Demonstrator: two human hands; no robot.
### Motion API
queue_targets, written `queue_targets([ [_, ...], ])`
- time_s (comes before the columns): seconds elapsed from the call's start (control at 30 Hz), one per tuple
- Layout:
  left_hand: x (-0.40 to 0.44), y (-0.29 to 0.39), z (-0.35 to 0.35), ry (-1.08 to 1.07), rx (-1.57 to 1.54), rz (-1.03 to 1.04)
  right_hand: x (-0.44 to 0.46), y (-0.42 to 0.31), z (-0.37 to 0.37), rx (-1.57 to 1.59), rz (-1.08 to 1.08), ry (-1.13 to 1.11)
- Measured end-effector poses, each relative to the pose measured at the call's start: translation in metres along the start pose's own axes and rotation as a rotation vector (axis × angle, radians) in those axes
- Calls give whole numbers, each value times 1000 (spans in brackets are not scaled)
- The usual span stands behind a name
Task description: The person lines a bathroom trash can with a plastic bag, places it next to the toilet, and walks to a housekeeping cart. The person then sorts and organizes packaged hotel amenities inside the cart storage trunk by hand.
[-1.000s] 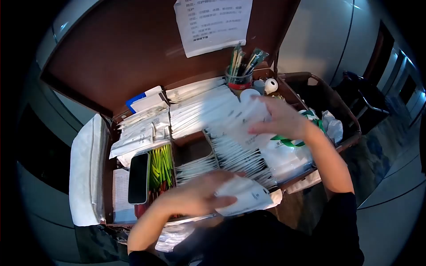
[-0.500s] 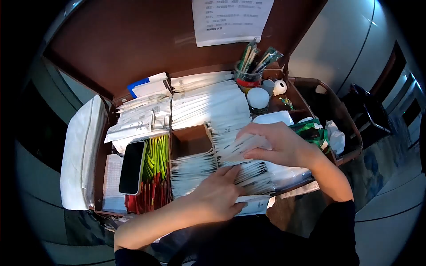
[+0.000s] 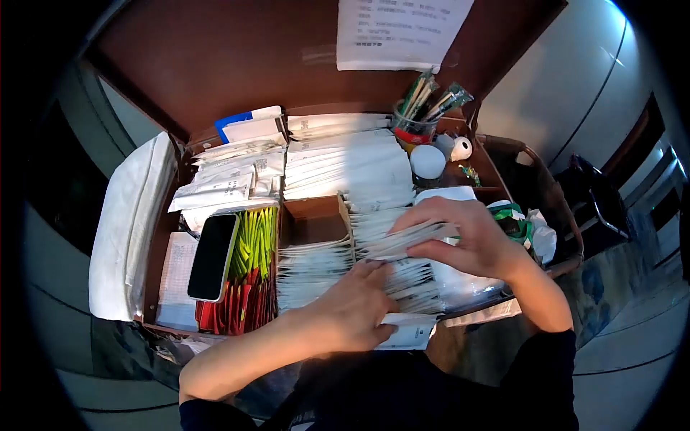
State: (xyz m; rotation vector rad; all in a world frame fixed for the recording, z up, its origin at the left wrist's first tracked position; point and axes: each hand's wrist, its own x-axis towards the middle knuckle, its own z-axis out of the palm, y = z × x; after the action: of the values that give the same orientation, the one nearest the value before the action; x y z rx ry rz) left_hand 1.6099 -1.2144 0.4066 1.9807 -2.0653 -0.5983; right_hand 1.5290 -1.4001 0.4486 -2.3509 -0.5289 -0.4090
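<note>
My right hand pinches a bunch of thin white packets between thumb and fingers, low over the right middle compartment of a brown case. My left hand reaches into the same row, fingertips against the packets just in front of that bunch. Its thumb is bent beside a white packet at the case's front edge. The left hand seems to grip part of the row, its inner fingers partly hidden. Left of it stands another row of white packets.
A phone lies over green sachets and red sachets. Larger white packets fill the back. A jar of wrapped sticks and a white-lidded jar stand back right. The brown lid is raised; white cloth hangs left.
The packets in my right hand have tilted flatter and now show as a layered bunch near the row. My left hand stays at the row. The whole view has shifted slightly.
</note>
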Motion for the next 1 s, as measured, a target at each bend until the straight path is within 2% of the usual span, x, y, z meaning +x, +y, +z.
queue_targets([
  [0.03,0,1,-1,-25,-2,-3,0,0,0,0,-4,-8],
  [0.13,-2,3,-1,-49,-27,3,-4,-1,3,1,245,-182],
  [0.23,-3,2,2,13,-40,20,-6,5,10,-17,318,-143],
  [0.3,-3,-1,8,56,-41,19,-9,12,16,15,307,-144],
  [0.37,-2,-4,13,148,-17,87,-14,25,25,-121,165,-185],
  [0.4,-3,-3,12,147,-15,88,-17,27,26,-122,165,-183],
  [0.47,-5,1,11,135,22,22,-21,27,27,-256,99,-165],
  [0.57,-18,18,11,120,72,-96,-14,15,29,-339,136,-307],
  [0.6,-24,22,15,176,98,-102,-10,13,32,-338,134,-304],
  [0.67,-30,24,24,233,136,-86,-3,10,40,-564,149,-442],
  [0.7,-33,24,29,295,169,-69,0,9,45,-561,147,-444],
  [0.77,-36,22,36,349,155,-53,4,8,52,-747,131,-471],
  [0.8,-39,23,37,376,136,-26,5,8,50,-745,131,-475],
  [0.87,-41,21,39,416,88,3,8,10,38,-437,88,-395],
  [0.97,-43,13,47,483,21,-1,3,6,21,-426,76,-374],
  [1.0,-44,15,47,475,10,-4,-1,2,26,-474,25,-280],
])
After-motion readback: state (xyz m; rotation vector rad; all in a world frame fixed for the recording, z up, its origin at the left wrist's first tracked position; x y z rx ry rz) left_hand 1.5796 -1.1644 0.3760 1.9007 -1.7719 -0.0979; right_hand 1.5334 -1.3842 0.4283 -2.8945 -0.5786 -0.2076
